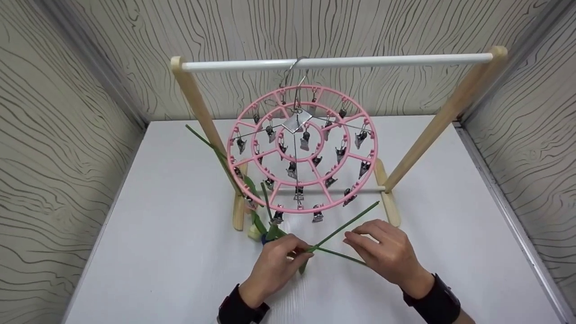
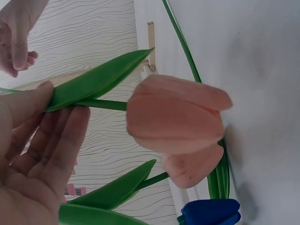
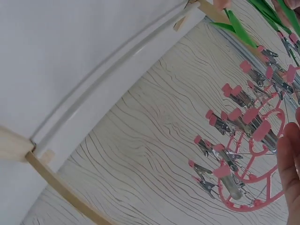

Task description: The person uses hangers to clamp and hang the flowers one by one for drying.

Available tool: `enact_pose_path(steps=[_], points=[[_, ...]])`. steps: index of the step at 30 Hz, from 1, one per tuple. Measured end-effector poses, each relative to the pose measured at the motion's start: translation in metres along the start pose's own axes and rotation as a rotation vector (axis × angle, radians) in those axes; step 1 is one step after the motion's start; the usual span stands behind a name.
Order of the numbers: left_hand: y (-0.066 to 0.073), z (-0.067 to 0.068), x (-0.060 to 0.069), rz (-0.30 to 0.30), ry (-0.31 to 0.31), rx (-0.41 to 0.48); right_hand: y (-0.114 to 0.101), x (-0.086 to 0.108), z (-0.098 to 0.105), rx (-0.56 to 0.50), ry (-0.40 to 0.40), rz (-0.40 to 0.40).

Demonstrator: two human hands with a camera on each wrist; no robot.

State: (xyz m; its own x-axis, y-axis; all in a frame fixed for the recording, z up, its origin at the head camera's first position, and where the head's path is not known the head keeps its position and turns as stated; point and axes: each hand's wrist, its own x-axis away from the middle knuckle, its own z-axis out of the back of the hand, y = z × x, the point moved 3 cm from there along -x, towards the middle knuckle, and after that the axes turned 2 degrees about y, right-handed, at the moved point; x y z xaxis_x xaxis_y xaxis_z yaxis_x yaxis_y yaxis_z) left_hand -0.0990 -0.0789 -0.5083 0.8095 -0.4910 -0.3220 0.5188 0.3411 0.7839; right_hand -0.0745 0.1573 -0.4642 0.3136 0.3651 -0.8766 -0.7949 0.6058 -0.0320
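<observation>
My left grip (image 1: pixel 278 261) pinches a flower (image 2: pixel 176 115), my right grip (image 1: pixel 388 252) nothing; most clips (image 1: pixel 361 138) hang bare, seemingly early.

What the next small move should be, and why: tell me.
Probably have the right hand pinch the green stem near its free end. The left hand grips that stem beside a leaf, the right hand looks empty and close to it, and metal clips hang nearby.
</observation>
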Motion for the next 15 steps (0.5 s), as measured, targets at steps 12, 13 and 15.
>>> enact_pose_path(steps=[12, 13, 15], points=[[0.001, 0.008, 0.004, -0.177, 0.205, 0.04, 0.009, -0.013, -0.03, -0.356, 0.04, -0.37], [0.001, 0.009, 0.004, -0.175, 0.214, 0.05, 0.008, -0.015, -0.032, -0.373, 0.041, -0.378], [0.002, 0.009, 0.005, -0.176, 0.232, 0.068, 0.006, -0.02, -0.037, -0.391, 0.049, -0.371]])
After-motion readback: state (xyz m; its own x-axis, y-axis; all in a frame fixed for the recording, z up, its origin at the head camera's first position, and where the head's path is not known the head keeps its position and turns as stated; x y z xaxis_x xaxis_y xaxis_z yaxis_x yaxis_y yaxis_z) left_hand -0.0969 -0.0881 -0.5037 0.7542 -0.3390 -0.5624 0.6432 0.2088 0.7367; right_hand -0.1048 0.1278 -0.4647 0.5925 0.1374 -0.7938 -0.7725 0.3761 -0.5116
